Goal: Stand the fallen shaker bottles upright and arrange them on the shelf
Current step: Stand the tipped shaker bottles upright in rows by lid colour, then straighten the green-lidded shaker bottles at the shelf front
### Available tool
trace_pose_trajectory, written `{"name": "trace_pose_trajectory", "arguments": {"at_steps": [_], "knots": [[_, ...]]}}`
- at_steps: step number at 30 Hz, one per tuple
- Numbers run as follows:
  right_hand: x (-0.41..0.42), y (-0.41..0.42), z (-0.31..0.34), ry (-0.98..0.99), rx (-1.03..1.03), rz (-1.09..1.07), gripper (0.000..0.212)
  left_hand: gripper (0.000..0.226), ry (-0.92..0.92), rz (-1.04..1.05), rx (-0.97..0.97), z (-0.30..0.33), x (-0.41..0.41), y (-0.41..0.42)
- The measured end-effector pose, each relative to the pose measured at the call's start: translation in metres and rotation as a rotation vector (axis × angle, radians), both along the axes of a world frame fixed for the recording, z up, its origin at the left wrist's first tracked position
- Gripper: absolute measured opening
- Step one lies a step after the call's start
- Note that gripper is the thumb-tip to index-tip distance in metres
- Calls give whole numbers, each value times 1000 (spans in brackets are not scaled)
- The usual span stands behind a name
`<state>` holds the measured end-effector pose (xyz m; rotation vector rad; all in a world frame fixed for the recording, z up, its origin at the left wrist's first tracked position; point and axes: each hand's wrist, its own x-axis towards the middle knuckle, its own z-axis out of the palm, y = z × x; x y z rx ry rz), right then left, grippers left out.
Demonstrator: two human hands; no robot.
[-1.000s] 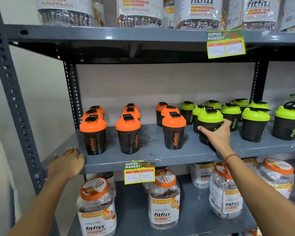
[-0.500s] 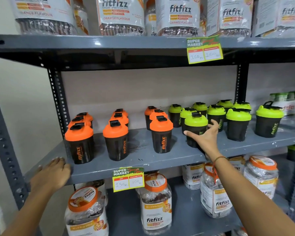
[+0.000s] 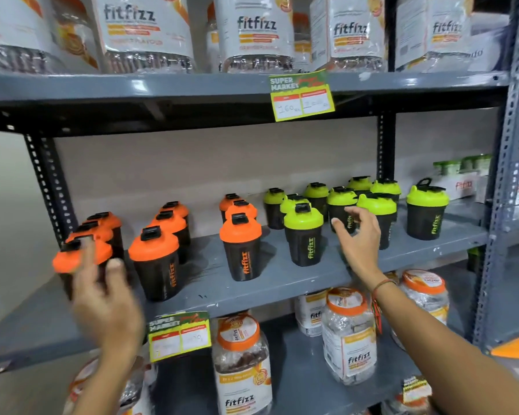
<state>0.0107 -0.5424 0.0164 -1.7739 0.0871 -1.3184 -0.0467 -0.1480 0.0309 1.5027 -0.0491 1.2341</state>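
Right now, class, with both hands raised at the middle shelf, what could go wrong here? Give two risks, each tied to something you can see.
1. The left hand is blurred beside the front-left orange shaker, which stands near the shelf's front edge; a knock might send it off.
2. The right hand, open, reaches among the closely packed green shakers; brushing one could topple its neighbours.

Fitfizz jars [image 3: 241, 359] and price tags [image 3: 301, 95] fill neighbouring levels.
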Motion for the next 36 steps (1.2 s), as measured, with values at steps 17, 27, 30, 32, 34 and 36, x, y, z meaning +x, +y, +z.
{"name": "trace_pose_trajectory", "arguments": {"at_steps": [17,27,30,32,34,36], "knots": [[28,-156,-8,278,3,247,124,120,760,-575,264,-17,83,-264],[50,-199,-7,593,30,761,108,61,747,-440,309,-23,88,-279],[47,-199,-9,548,33,817,117,52,702,-332,431,-25,78,-289],[45,-197,-10,535,13,804,115,58,687,-266,488,-25,72,-295],[42,-195,-10,526,-35,760,112,67,679,-215,522,-26,69,-300],[39,-193,-9,518,-65,751,111,69,679,-183,534,-26,67,-303]]}}
